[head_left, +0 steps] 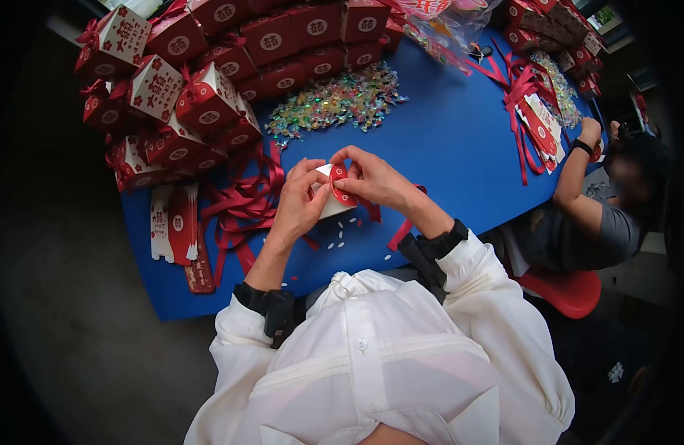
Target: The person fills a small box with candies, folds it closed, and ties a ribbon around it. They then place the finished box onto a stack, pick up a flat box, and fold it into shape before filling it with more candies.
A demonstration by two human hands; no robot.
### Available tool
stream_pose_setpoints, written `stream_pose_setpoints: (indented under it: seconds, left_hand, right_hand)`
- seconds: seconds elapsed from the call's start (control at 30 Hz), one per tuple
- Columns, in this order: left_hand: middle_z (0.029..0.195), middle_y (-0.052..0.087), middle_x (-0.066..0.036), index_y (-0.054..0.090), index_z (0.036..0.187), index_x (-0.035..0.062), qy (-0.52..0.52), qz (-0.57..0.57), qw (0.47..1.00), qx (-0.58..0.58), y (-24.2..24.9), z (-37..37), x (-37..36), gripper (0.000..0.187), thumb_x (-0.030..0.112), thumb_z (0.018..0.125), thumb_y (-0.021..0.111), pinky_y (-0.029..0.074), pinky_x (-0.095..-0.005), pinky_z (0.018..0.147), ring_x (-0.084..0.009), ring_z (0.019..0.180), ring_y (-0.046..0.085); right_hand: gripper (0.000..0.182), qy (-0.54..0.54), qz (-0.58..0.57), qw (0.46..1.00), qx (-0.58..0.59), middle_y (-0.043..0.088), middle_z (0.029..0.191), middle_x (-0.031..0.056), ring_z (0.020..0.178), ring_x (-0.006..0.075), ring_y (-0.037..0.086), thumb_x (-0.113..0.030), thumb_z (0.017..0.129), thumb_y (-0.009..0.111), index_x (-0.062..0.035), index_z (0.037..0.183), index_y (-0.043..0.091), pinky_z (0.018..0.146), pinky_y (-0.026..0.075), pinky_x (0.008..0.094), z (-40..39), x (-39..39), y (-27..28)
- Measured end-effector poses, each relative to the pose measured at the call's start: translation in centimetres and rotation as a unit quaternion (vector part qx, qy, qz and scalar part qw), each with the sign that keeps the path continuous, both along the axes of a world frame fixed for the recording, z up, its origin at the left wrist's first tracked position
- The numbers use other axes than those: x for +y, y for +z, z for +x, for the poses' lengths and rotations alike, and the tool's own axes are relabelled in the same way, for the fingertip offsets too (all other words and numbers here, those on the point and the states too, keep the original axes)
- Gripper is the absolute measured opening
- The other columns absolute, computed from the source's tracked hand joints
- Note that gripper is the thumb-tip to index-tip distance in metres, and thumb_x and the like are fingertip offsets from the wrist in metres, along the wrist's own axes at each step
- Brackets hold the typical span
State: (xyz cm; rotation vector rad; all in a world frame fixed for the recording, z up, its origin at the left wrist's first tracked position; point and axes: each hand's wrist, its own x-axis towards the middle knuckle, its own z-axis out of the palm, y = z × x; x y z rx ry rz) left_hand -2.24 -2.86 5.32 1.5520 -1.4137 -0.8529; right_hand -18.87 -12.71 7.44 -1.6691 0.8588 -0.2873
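A small red and white gift box sits on the blue table in front of me, between my two hands. My left hand grips its left side with thumb and fingers bent. On the other side my right hand pinches the rounded red flap at the top. The fingers hide part of the box. A dark red ribbon end shows below my right wrist, and small white paper bits are scattered just below the box.
Finished boxes are stacked at the back and left. Wrapped candies lie in a heap before them. Loose red ribbons and flat box blanks are at left. A co-worker sits at right near more ribbons.
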Motion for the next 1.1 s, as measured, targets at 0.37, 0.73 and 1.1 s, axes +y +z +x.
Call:
stream_pose_setpoints:
  seconds: [0.37, 0.73, 1.1]
  left_hand:
    - [0.116, 0.059, -0.015, 0.06, 0.084, 0.0014, 0.06, -0.062, 0.995, -0.044, -0.2, -1.1, 0.1, 0.01, 0.007, 0.077, 0.061, 0.036, -0.0458, 0.102, -0.0401, 0.121, 0.046]
    - [0.126, 0.047, -0.016, 0.054, 0.088, 0.0032, 0.144, -0.06, 0.987, 0.042, -0.6, -1.4, 0.7, 0.006, 0.005, 0.083, 0.054, 0.037, -0.0348, 0.098, -0.0266, 0.115, 0.048]
    - [0.134, 0.041, -0.011, 0.052, 0.093, 0.0062, 0.127, -0.098, 0.918, 0.364, 0.8, -0.2, 0.8, 0.011, 0.013, 0.097, 0.044, 0.032, -0.0305, 0.103, -0.0151, 0.119, 0.042]
  right_hand:
    - [0.041, 0.033, -0.025, 0.999, 0.01, 0.056, 0.071, 0.0039, 0.066, 0.0149, 0.056, -0.02, 0.077, 0.072, -0.0097, 0.113, 0.057, 0.061, 0.046, 0.0301, -0.2, -0.3, 0.4]
    - [0.044, 0.051, -0.031, 0.997, 0.041, 0.06, 0.074, 0.0074, 0.069, 0.0185, 0.06, -0.023, 0.076, 0.074, -0.0086, 0.113, 0.056, 0.063, 0.047, 0.0322, -0.3, -0.7, 1.1]
    - [0.033, 0.042, -0.166, 0.985, 0.01, 0.062, 0.078, 0.009, 0.069, 0.0211, 0.06, -0.02, 0.079, 0.071, -0.0053, 0.107, 0.062, 0.065, 0.048, 0.0333, 0.1, -0.7, 2.0]
